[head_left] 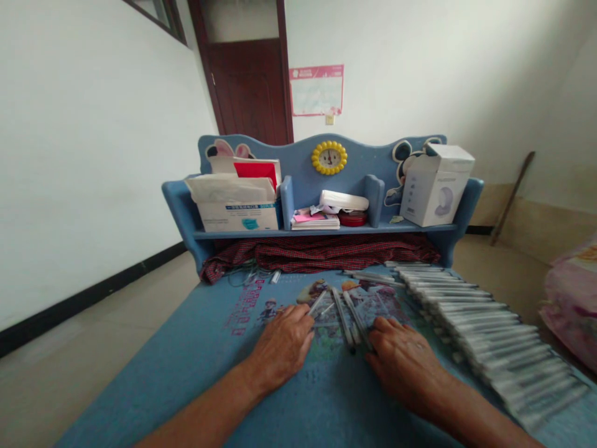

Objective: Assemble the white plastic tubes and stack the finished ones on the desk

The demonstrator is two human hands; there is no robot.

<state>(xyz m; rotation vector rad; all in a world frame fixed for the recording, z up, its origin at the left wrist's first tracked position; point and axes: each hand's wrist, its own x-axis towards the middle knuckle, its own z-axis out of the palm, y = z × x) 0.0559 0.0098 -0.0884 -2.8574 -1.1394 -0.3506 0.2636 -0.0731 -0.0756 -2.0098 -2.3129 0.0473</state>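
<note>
On the blue desk, my left hand has its fingers curled around the lower end of a clear-barrelled pen. My right hand is closed, its fingertips at the lower end of another slim pen. Between the two hands lies a loose pen with a dark end, with at least one more beside it. The fingertips of both hands are partly hidden. To the right of my right hand, a long row of similar pens is laid side by side in a thick layer.
A few pens lie near the desk's back. Behind them is a rolled checked cloth under a blue shelf. The shelf carries a mask box, papers, a red tin and a white box. A yellow clock is above.
</note>
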